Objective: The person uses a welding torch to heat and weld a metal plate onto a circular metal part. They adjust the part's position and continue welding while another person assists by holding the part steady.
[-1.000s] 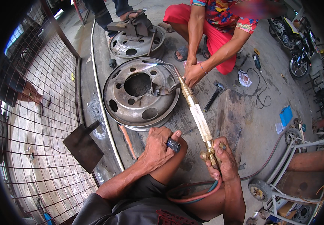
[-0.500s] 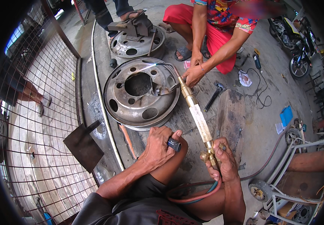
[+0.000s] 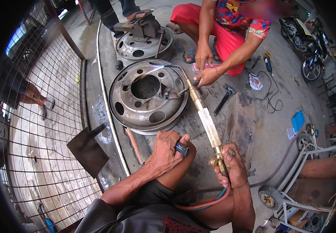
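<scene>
My right hand (image 3: pixel 233 165) is closed around the valve end of a brass gas torch (image 3: pixel 208 128). The torch's thin bent tip reaches over a steel wheel rim (image 3: pixel 127 110), and a pale flame shows at its end. In my left hand (image 3: pixel 166 149), resting on my knee, is a small dark lighter (image 3: pixel 182 149). A small metal piece (image 3: pixel 170 93) sits on the wheel rim's right side. Across from me, a person's hand (image 3: pixel 208 77) grips a dark handle beside the torch neck; the handle's far part is hidden. Their other hand (image 3: pixel 203 54) hangs just above.
A second wheel rim (image 3: pixel 138 50) bears a vise (image 3: pixel 142 29) with a sandalled foot on it. A hammer (image 3: pixel 223 101) lies right of the torch. Red and green hoses (image 3: pixel 214 202) loop over my leg. A wire fence (image 3: pixel 51 116) stands left, a wheeled cart (image 3: pixel 311 167) right.
The other person's hands have drawn apart, uncovering more of a pink box behind them. The view has shifted slightly; my hands keep the same grips, and the flame still shows.
</scene>
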Available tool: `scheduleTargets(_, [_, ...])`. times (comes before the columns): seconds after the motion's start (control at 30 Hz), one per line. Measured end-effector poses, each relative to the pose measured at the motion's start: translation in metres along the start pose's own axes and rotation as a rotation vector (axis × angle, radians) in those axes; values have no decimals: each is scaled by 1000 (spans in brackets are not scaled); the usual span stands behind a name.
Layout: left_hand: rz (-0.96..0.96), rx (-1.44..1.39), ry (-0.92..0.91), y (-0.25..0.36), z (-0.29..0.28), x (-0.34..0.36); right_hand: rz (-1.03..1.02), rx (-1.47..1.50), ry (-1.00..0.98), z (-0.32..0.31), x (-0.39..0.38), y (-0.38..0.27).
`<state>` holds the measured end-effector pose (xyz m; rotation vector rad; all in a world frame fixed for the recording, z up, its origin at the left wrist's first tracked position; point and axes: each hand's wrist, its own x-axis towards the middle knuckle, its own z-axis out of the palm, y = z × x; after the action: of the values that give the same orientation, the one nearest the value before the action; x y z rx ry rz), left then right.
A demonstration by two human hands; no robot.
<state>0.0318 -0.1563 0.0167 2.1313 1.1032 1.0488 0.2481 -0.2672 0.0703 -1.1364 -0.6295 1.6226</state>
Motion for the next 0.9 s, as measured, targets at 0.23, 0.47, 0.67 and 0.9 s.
scheduleTargets(0.23, [-10, 8, -21, 0, -3, 0, -4, 17, -4, 1, 0, -1])
scheduleTargets(0.47, [-14, 1, -4, -1, 0, -1, 8, 52, -15, 4, 0, -4])
scheduleTargets(0.67, [-11, -1, -4, 1, -2, 0, 16, 46, -13, 7, 3, -3])
scheduleTargets(0.9, [-20, -28, 4, 0, -5, -1, 23, 74, -14, 7, 9, -2])
